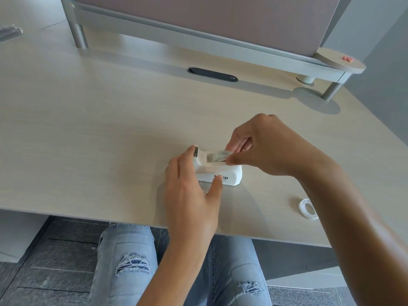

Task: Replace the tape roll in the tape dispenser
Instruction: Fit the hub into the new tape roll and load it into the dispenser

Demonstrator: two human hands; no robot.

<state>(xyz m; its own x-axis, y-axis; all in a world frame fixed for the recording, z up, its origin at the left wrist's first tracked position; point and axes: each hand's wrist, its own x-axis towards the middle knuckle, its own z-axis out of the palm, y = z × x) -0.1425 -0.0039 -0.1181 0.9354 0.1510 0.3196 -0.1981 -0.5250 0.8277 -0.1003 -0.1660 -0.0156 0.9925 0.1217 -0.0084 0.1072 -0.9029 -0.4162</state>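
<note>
A white tape dispenser [229, 176] stands on the light wooden desk [110, 129], near its front edge. My left hand [189, 191] steadies it, thumb on the near side and index finger by the cutter end at the left. My right hand [262, 146] reaches down from the right and pinches a clear tape roll [215, 156] that sits in the dispenser's slot. A second small clear roll [307, 208] lies flat on the desk to the right, under my right forearm.
A grey partition frame with metal legs [77, 34] runs along the back of the desk. A black cable slot [212, 74] sits in front of it. A round wooden shelf [340, 60] sticks out at the back right. My knees show below the desk edge.
</note>
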